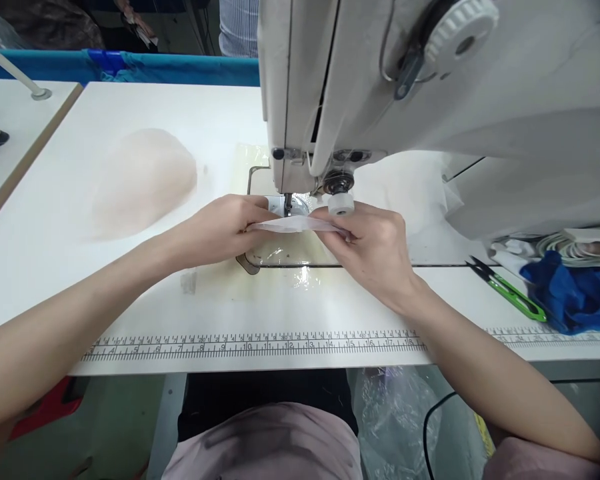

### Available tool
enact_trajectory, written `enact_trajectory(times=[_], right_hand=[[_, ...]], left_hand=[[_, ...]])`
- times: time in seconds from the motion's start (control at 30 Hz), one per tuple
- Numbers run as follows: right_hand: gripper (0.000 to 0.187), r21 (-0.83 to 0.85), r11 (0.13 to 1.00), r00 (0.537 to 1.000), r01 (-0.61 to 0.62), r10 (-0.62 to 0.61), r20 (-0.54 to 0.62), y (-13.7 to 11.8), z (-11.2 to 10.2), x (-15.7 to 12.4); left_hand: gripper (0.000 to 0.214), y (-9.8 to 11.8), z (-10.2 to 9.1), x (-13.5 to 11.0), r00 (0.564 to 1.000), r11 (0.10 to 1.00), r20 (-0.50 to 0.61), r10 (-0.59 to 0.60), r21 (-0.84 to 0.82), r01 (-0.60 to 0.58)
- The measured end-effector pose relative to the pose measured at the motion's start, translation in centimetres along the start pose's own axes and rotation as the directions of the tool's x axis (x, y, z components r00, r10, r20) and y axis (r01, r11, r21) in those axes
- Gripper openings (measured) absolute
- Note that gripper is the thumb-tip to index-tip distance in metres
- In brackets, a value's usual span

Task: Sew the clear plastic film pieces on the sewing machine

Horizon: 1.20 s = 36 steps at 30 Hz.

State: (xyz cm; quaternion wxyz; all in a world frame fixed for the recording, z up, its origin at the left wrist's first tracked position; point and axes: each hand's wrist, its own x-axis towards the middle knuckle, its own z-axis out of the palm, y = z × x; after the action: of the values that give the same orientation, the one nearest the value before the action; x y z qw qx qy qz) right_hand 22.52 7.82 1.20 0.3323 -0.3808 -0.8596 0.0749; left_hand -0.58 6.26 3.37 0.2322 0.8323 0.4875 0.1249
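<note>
A thin white fabric strip (295,225) is stretched flat just under the needle of the white sewing machine (430,100). My left hand (220,227) pinches the strip's left end, fingers closed on it. At the right end, my right hand (375,250) also grips it with closed fingers, below a small white knob of the machine. Both hands rest over the shiny needle plate (280,257).
A pile of pale beige fabric (140,180) lies on the white table (130,280) at the left. Green-handled thread snips (510,290) and a blue cloth (575,297) lie at the right. A printed ruler (255,343) runs along the front edge. Another person stands behind the table.
</note>
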Motion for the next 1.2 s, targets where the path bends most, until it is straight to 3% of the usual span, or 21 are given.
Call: enact_trajectory(times=[0.2,0.27,0.4,0.6,0.73,1.0,1.1,1.2], right_hand=[[0.036,0.024,0.999,0.999,-0.037,0.036,0.037,-0.2,0.0,0.1],[0.037,0.017,0.998,0.997,-0.056,0.055,0.054,-0.3,0.0,0.1],[0.039,0.011,0.998,0.997,-0.06,0.06,0.057,-0.3,0.0,0.1],[0.044,-0.026,0.999,1.0,-0.028,0.028,0.012,-0.2,0.3,0.1],[0.042,-0.022,1.0,1.0,-0.018,0.019,0.016,-0.1,0.4,0.1],[0.02,0.024,0.999,0.99,-0.031,0.027,0.136,-0.5,0.3,-0.2],[0.019,0.0,1.0,0.978,0.024,-0.024,0.209,-0.7,0.0,-0.5],[0.018,-0.082,0.982,0.946,0.172,-0.141,0.292,-0.8,-0.3,-0.7]], left_hand=[[0.022,1.6,0.3,-0.9,0.965,0.996,-0.26,0.038,0.09,-0.014],[0.022,2.3,0.2,-1.0,0.956,0.996,-0.292,0.026,0.094,0.002],[0.023,2.7,0.1,-0.7,0.973,0.993,-0.232,0.014,0.113,0.012],[0.022,1.5,0.9,0.3,0.991,0.996,-0.133,-0.015,0.087,0.026],[0.021,1.0,0.8,0.5,0.996,0.998,-0.083,-0.034,-0.052,0.03],[0.037,1.2,0.7,-0.6,0.999,0.973,-0.031,0.019,-0.229,-0.025],[0.036,1.1,1.8,-1.4,0.989,0.985,-0.087,0.122,-0.111,-0.131],[0.03,1.0,3.5,-2.4,0.922,0.931,-0.206,0.328,0.236,-0.278]])
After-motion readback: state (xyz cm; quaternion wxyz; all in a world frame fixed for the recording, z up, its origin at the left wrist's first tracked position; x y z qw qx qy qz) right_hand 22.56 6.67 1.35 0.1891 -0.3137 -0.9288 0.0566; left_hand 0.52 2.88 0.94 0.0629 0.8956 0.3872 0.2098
